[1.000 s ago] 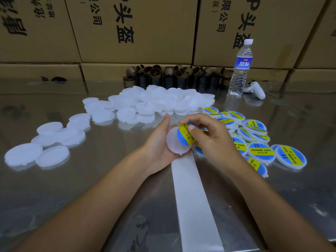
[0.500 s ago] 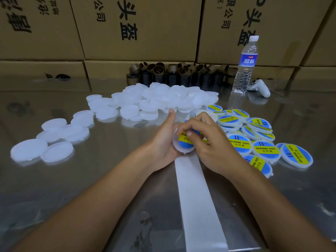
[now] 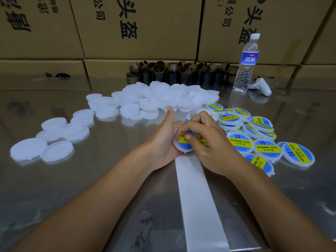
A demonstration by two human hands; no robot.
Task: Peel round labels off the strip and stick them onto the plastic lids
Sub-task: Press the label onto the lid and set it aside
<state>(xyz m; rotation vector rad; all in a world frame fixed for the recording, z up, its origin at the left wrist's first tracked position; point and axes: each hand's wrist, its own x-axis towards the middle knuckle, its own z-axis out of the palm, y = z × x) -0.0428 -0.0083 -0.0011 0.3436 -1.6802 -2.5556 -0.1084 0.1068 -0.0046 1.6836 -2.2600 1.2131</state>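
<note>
Hands meet at mid-table over one lid (image 3: 176,146). My left hand (image 3: 163,142) cradles it from the left and below; the thumb sticks straight out toward the far side and the other fingers are hidden under the lid, so I read that hand as holding it. My right hand (image 3: 209,142) comes over from the right with its fingers curled, tips pressed onto the blue-and-yellow label (image 3: 182,141) that lies on the lid's face. I cannot see the right thumb.

Just near of the hands, the white strip (image 3: 196,197) runs flat along the table (image 3: 91,179) toward me, its far end tucked under the lid and my right hand.

Right of the hands lie the labelled lids (image 3: 240,140), overlapping in a loose heap, some reading "SOLDERING PASTE". Beyond my left thumb, a big pile of bare lids (image 3: 163,99) spreads across the far middle, and a smaller scatter of them sits well to the left.

Farther back stands a row of cardboard tubes (image 3: 181,73). A water bottle (image 3: 245,66) stands upright at far right with a white controller (image 3: 260,86) just beside it. Boxes (image 3: 136,28) with black print wall off the far side.
</note>
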